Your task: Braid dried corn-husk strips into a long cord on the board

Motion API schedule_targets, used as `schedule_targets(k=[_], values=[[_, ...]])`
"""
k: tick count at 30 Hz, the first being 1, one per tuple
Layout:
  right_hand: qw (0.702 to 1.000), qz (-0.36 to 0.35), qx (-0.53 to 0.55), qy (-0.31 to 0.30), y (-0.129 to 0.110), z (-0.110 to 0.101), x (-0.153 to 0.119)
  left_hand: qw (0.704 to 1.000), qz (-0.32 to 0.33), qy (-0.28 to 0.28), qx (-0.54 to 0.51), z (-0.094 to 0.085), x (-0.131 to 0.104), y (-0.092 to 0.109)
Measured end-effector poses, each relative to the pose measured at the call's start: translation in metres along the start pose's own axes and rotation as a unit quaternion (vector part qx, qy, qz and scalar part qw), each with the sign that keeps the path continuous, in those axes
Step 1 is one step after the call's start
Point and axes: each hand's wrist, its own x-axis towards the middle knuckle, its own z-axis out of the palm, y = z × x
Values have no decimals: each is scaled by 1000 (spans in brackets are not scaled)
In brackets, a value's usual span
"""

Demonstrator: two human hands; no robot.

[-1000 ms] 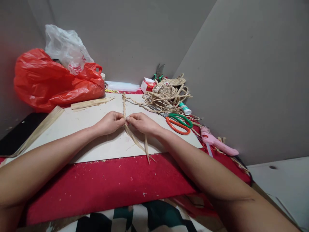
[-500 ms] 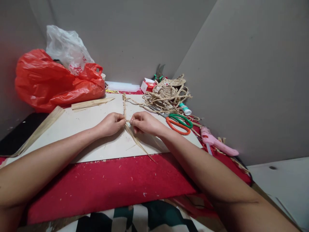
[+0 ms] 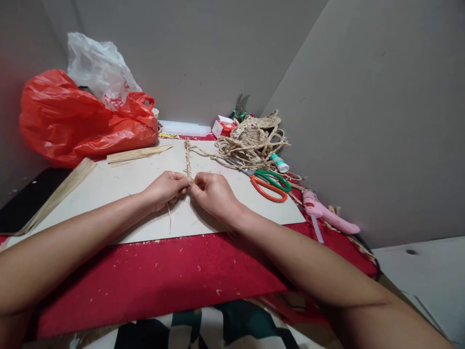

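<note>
A thin braided cord of dry plant fibre point(image 3: 188, 157) runs down the white board point(image 3: 138, 179) toward me. Its near end is pinched between the fingertips of my left hand point(image 3: 169, 189), which is closed. My right hand point(image 3: 214, 196) is closed too, its thumb and fingers pressed together at the same spot, touching the left fingertips. The fibre strands inside the pinch are mostly hidden by the fingers. One thin loose strand point(image 3: 169, 218) hangs below my left hand onto the board.
At the back right lies a heap of braided rope point(image 3: 254, 138), with scissors point(image 3: 269, 184), a glue stick point(image 3: 279, 163) and a pink glue gun point(image 3: 327, 211) nearer. A red plastic bag point(image 3: 87, 121) bulges at the left, by flat dry fibre strips point(image 3: 138, 154) and a black phone-like slab point(image 3: 29, 198).
My right hand has moved left and closed against the left fingertips. The loose strands that trailed to the lower right are gone from there; a thin strand now shows below my left hand.
</note>
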Motion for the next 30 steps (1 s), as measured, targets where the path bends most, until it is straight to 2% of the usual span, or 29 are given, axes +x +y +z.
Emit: schedule_targets(k=[3, 6, 14, 17, 20, 22, 24, 25, 26, 27, 28, 30], values=[[990, -25, -136, -18, -7, -4, -7, 1000, -4, 3, -9, 3, -2, 0], [974, -54, -214, -44, -13, -4, -12, 1000, 1, 5, -11, 5, -3, 0], [950, -95, -272, -118, -22, 2, -16, 999, -27, 33, -32, 5, -2, -1], [952, -121, -254, -119, -32, -2, -25, 998, -27, 36, -38, 4, -3, -2], [960, -163, -189, -127, -37, -16, -32, 998, -25, 29, -44, 2, -4, -3], [974, -167, -96, -120, -33, -30, -28, 998, -10, 13, -53, 0, -5, -2], [991, -123, 16, -47, -23, -40, -16, 998, 7, -10, -61, -3, -5, 0], [994, -91, 61, 21, -16, -43, -9, 998, 10, -18, -62, -4, -5, 1], [990, -67, 105, 63, -10, -43, -1, 998, 9, -24, -62, -6, -5, 1], [986, -45, 149, 65, -4, -41, 6, 998, 6, -28, -61, -6, -5, 2], [981, -23, 193, 17, 1, -38, 11, 998, 6, -33, -60, -7, -5, 3], [947, 31, 290, -135, 6, -28, 17, 997, 15, -56, -52, -7, -5, 3]])
